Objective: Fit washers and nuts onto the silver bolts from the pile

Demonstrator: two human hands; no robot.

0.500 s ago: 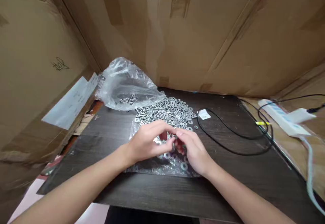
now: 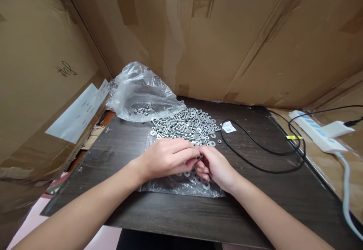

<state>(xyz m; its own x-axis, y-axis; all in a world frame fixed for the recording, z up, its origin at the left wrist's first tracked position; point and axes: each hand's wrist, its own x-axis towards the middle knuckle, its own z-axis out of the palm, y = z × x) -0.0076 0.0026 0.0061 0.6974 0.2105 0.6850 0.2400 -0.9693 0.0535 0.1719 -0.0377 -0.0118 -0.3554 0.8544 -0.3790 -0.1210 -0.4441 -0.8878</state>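
Observation:
My left hand (image 2: pixel 170 157) and my right hand (image 2: pixel 217 167) meet at the fingertips over a clear plastic bag (image 2: pixel 181 189) lying flat on the dark table. Both hands are closed in a pinch around one small, dark-looking piece (image 2: pixel 199 157), mostly hidden by the fingers and too small to name. Flat washers (image 2: pixel 206 185) show on the bag beneath my hands. Just beyond them spreads a heap of silvery bolts (image 2: pixel 176 125), with nuts and washers mixed in, mostly toward its right side.
Behind the heap at left, a crumpled clear bag (image 2: pixel 138 91) lies open with bolts inside. A white label (image 2: pixel 228 127) and a looped black cable (image 2: pixel 255 153) are to the right, near a power strip (image 2: pixel 317 133). Cardboard walls (image 2: pixel 198 46) enclose the table.
My left fingers have closed in from a wide curl to a tight pinch against my right fingertips. My right hand stays in nearly the same place.

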